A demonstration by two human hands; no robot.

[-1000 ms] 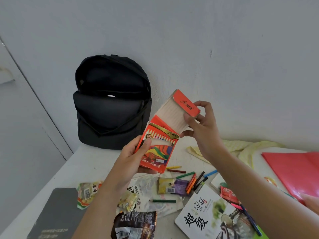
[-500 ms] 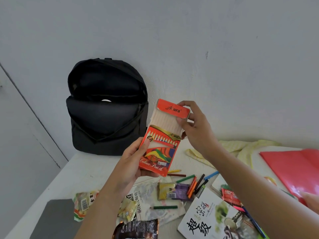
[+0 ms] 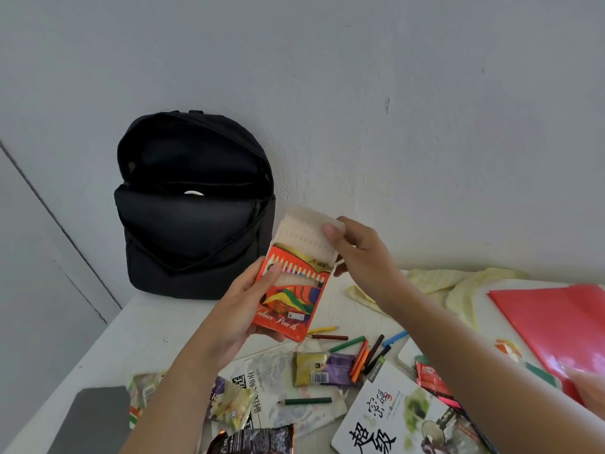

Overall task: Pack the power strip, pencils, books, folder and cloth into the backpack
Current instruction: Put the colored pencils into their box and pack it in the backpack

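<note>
My left hand [image 3: 242, 306] grips an orange colour pencil box [image 3: 289, 296] above the table. My right hand [image 3: 355, 247] pinches the box's pale top flap [image 3: 304, 234], folded down over the opening. The black backpack [image 3: 193, 208] stands open against the wall at the left, behind the box. Several loose coloured pencils [image 3: 357, 347] lie on the table under my hands. A yellow cloth [image 3: 458, 283] lies at the back right, a red folder [image 3: 556, 326] at the right edge. Books [image 3: 393, 417] lie at the front right, another book [image 3: 262, 385] under the snack packets.
Snack packets [image 3: 229, 404] and a dark packet [image 3: 255, 440] lie near the front edge. A grey flat item [image 3: 95, 417] sits at the front left. Another person's fingers [image 3: 589, 388] rest on the folder at the right. The table's left edge runs close to the backpack.
My right hand has pushed the flap down over the box top, so its orange face no longer shows. The box has tilted more upright and come lower.
</note>
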